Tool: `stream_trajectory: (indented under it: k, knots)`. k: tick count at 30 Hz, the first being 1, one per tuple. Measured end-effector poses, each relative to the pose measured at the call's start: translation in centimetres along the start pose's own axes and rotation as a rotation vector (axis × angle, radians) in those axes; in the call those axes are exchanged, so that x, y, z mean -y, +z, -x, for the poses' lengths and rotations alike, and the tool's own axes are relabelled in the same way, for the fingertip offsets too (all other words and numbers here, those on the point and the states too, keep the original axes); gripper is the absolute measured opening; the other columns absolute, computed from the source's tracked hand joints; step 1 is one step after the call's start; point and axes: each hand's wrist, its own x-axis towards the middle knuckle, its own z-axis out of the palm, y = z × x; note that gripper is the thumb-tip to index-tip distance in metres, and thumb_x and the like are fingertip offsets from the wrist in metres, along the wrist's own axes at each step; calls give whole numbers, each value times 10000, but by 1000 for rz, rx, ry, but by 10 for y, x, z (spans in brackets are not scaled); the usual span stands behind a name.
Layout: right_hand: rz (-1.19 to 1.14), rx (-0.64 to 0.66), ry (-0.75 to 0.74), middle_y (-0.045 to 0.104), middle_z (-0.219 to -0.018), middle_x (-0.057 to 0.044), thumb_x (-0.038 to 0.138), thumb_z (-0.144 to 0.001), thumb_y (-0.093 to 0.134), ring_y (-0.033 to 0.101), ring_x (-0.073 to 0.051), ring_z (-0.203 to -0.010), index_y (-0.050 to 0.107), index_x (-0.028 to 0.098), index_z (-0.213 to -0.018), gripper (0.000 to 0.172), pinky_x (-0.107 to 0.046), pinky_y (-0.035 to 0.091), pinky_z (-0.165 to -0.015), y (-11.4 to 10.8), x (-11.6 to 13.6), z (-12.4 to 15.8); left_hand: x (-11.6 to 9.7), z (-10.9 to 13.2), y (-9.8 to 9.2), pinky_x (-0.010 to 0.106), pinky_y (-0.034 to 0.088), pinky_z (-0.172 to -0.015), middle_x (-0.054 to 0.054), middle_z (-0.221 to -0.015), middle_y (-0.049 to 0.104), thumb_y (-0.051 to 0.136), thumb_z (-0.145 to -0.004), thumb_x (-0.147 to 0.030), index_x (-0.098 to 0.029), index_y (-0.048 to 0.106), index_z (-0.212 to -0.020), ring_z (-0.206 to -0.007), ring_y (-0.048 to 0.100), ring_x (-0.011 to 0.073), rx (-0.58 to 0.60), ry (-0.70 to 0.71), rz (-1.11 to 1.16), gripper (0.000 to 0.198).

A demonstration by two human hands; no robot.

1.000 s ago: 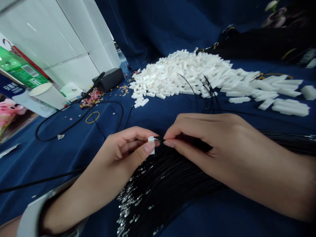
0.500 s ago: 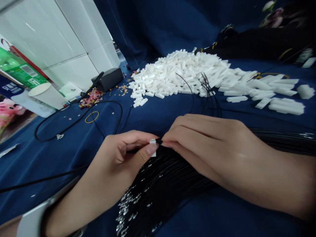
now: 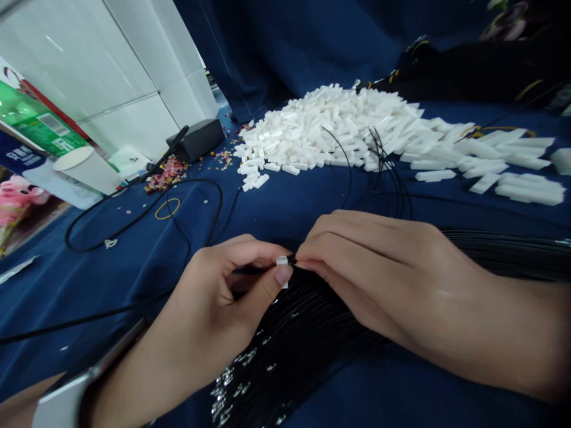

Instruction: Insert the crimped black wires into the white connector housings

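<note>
One small white plastic block [image 3: 282, 261] mid-frame, pinched in your left hand [image 3: 212, 297]; your right hand [image 3: 379, 279] pinches thin black wire [image 3: 292, 260] at its side, seemingly mid-joining; a loose white plastic heap [image 3: 303, 128] remains, upper centre.

Passable over bare blue cloth [image 3: 276, 205] at mid-frame, between the heap of white connector housings [image 3: 330, 128] above and the hands below. Blocked at centre by left hand [image 3: 232, 291] and right hand [image 3: 379, 267], close together. Obstructed beneath both by black wires [image 3: 307, 333], fanned toward bottom centre. Prone to snagging right of centre, among thin loose wires [image 3: 387, 166] arching off the heap. Crossed at left by a looped black cable [image 3: 221, 199]; hemmed in at upper left by black adapter [image 3: 198, 141], paper cup [image 3: 89, 169] and green bottle [image 3: 42, 122]. Open at lower right.
</note>
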Motion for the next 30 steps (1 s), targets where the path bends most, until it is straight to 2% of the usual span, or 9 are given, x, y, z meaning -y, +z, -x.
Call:
stream_trajectory:
  k: [6,10,12,15,17,20,22,25,30]
  knots:
    - [13,-15,-8,580,-801,-50,-18,-910,467,509,-99,-746,659,76,-846,223,-254,444,-634,1,-1,0,-2,3,0,12,468,-510,-72,-668,698,674,-832,-85,-217,810,-776,-598,663,34,-6,45,-51,197]
    - [-26,48,66,607,-860,-62,27,-924,500,549,-112,-773,691,59,-924,194,-259,469,-643,-7,1,-1,1,0,-4,15,507,-582,-72,-706,747,697,-838,-108,-228,801,-785,-665,726,47,32,14,15,168]
    - [2,26,110,627,-918,-68,63,-950,498,561,-117,-805,698,72,-946,200,-255,470,-647,-11,3,-3,2,-3,-6,36,533,-626,-63,-749,781,696,-853,-126,-231,798,-816,-691,738,59,42,14,18,151]
    - [13,-17,75,622,-899,-56,123,-1002,460,537,-109,-799,672,101,-848,263,-259,441,-660,-13,5,-7,5,-7,-10,80,560,-637,-43,-757,806,706,-843,-149,-215,782,-825,-674,741,85,25,23,27,102]
    - [-26,74,15,608,-877,-39,158,-1015,459,520,-111,-799,645,122,-811,278,-284,428,-699,-13,5,-7,7,-9,-12,92,563,-619,-33,-751,812,720,-826,-160,-204,774,-834,-653,740,92,9,10,41,70]
    - [-63,267,-38,604,-904,5,124,-929,598,524,-121,-885,617,162,-851,89,-308,407,-774,-11,4,-4,8,-11,-14,84,555,-625,-21,-796,824,738,-814,-170,-191,771,-853,-679,741,84,-25,-28,62,55]
    - [-59,329,-63,593,-893,25,31,-834,648,512,-122,-887,591,175,-845,155,-311,386,-777,-11,3,-3,9,-11,-14,74,545,-644,-19,-826,825,751,-812,-160,-186,772,-864,-714,740,75,-39,-61,91,62]
    - [-112,337,2,592,-878,6,-23,-805,589,496,-123,-819,600,163,-818,187,-304,393,-736,-15,3,-5,9,-10,-14,84,540,-651,-21,-836,816,764,-816,-147,-183,771,-905,-723,725,71,-16,-128,130,96]
    - [-289,286,267,590,-839,-6,7,-854,493,492,-60,-679,597,155,-718,226,-198,397,-585,-25,1,-15,8,-11,-16,103,547,-675,-45,-776,780,800,-789,-146,-198,776,-894,-718,704,74,-26,-173,182,120]
